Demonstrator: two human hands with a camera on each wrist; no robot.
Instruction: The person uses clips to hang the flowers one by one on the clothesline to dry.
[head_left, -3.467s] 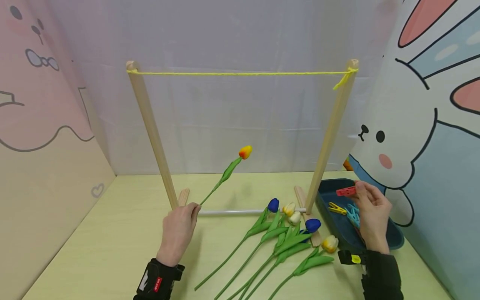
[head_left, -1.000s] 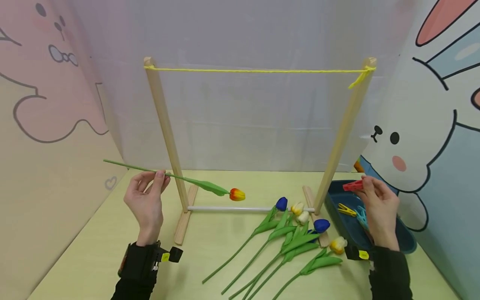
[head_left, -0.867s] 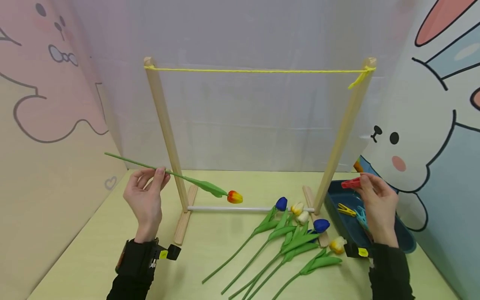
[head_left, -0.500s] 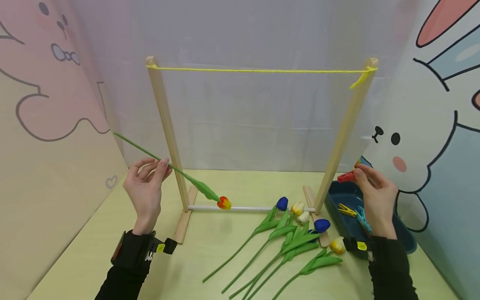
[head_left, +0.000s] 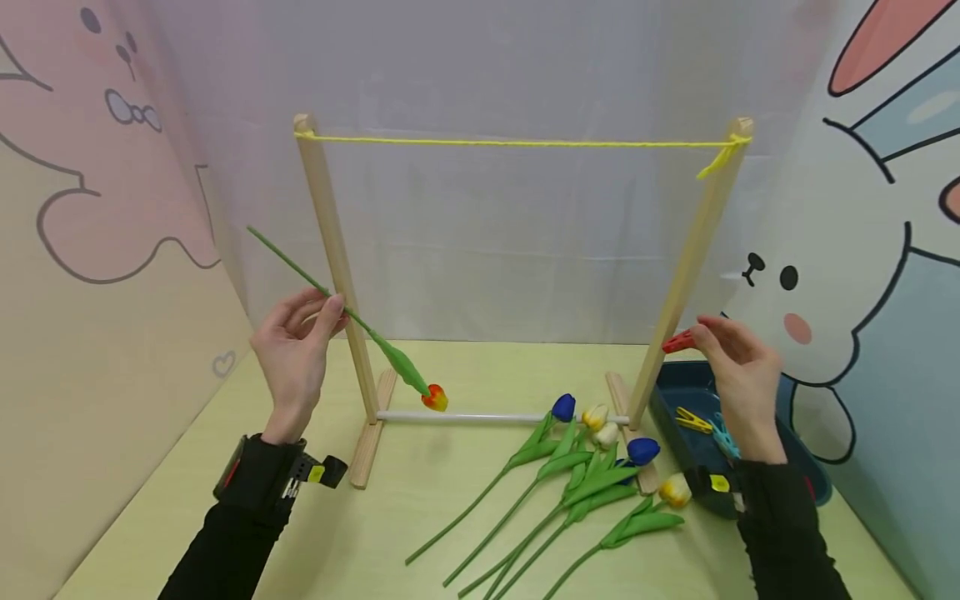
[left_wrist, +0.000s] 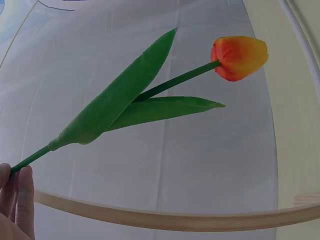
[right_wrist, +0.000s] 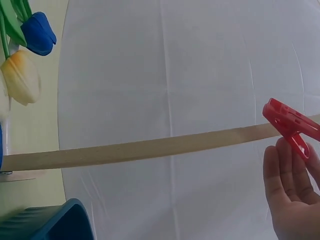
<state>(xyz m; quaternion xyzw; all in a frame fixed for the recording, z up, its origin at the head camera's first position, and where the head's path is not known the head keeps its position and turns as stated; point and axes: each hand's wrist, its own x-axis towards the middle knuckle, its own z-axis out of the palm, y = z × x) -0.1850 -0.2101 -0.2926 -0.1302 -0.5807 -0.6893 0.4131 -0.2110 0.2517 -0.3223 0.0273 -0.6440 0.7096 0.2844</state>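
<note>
My left hand [head_left: 294, 358] pinches the stem of an artificial tulip [head_left: 399, 363] at the left of the wooden frame. Its orange-yellow bloom [left_wrist: 241, 57] points down and to the right, while the bare stem end rises to the upper left. On the other side, my right hand [head_left: 741, 379] pinches a red clothespin [right_wrist: 292, 125] between thumb and fingers, overlapping the right post in the head view. A yellow string [head_left: 510, 143] is stretched taut between the tops of the two posts, with nothing hanging on it.
Several blue and pale yellow tulips [head_left: 577, 492] lie on the table before the frame. A dark blue tray [head_left: 675, 450] at the right holds a yellow clothespin [head_left: 693, 420] and light blue ones [head_left: 723, 435]. Wooden posts [head_left: 333, 267] and a white bottom rod [head_left: 465, 417] form the frame.
My left hand has turned the tulip from bloom-up to bloom-down and lifted it leftward, its stem end rising. My right hand has moved up and left from over the tray with the red clothespin.
</note>
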